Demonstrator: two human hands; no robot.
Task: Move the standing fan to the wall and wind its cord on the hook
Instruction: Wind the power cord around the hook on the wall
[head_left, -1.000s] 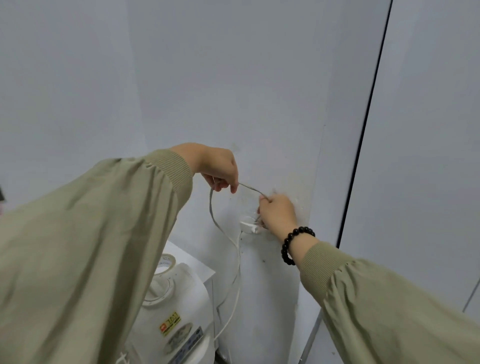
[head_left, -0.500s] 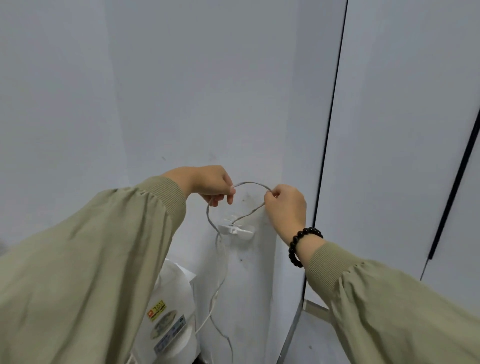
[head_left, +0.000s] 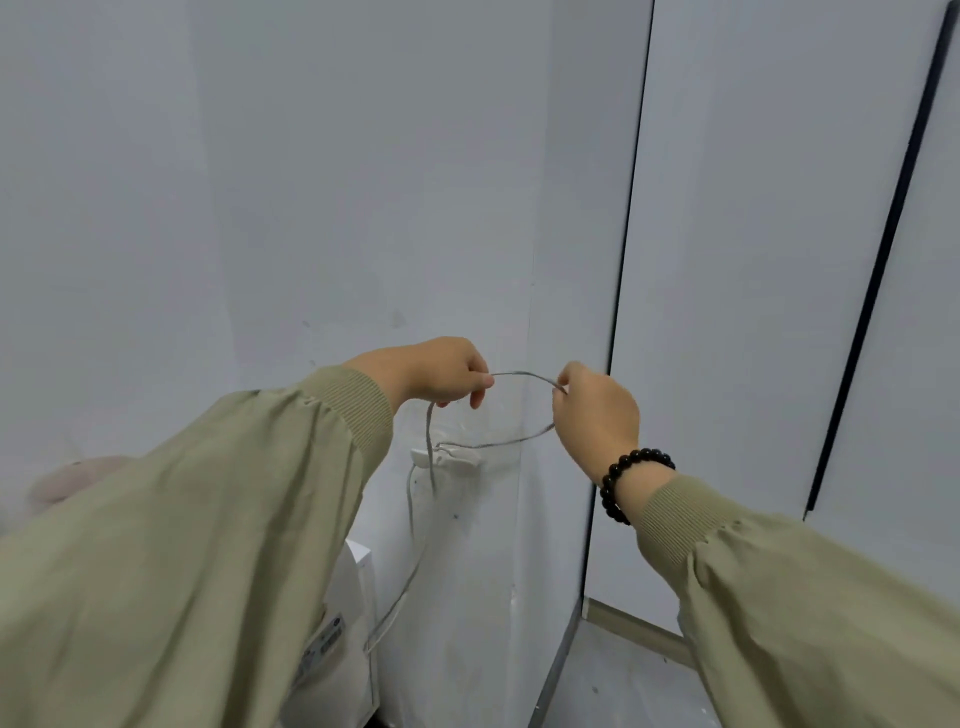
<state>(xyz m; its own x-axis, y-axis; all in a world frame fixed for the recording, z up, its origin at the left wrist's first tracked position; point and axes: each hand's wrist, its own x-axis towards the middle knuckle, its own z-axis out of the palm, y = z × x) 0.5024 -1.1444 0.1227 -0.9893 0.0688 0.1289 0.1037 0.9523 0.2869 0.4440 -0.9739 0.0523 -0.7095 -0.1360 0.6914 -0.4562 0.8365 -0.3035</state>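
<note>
Mid-frame, the left hand (head_left: 441, 371) and right hand (head_left: 595, 410) pinch a thin grey cord (head_left: 519, 375) looped above the small white wall hook (head_left: 447, 458), apparently mid-winding; next, lower the loop onto it.

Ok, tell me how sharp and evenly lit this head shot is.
Head view: soft, flat light, no glare, faint shadows under the hook. The cord between left hand and right hand reads clearly; the lower-left corner smears. Wide-angle distortion bows the dark panel seams.

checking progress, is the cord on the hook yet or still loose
On the hook, not fully wound. The cord passes over the white hook, while the left hand and right hand hold a loop above it.
</note>
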